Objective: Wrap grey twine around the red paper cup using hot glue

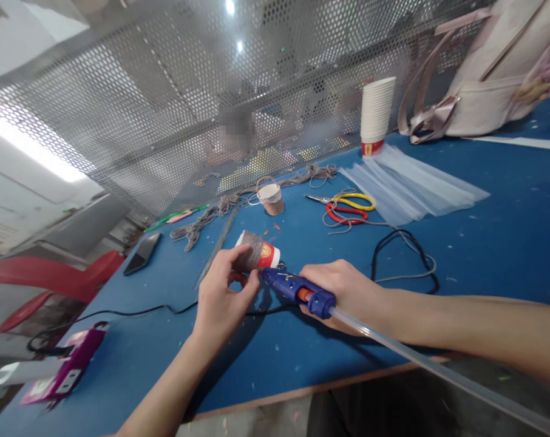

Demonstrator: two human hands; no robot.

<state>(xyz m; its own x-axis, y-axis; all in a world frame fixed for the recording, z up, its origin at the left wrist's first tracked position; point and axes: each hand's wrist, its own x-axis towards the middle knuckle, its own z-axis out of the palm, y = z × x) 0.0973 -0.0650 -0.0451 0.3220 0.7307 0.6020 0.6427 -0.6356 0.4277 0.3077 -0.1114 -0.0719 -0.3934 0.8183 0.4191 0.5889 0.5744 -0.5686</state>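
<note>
My left hand (227,285) grips a paper cup (269,255) tilted on its side. Grey-brown cord (250,247) is wound around much of the cup, while a red printed band and white end stay bare. In my right hand (343,285) is a blue hot glue gun (297,286), its nozzle at the cup's lower side near my left fingertips. A long clear glue stick (393,346) sticks out of the gun's back. Whether the nozzle touches the cup I cannot tell. Beyond them stands a small cord-wrapped cup with a handle (271,199).
Scissors (348,206) with yellow and red handles lie among loose cord. Behind are stacked paper cups (376,112), clear plastic strips (420,188) and a pale backpack (479,85). A phone (142,254) and a purple power strip (68,367) lie left. A perforated metal screen (179,91) borders the table.
</note>
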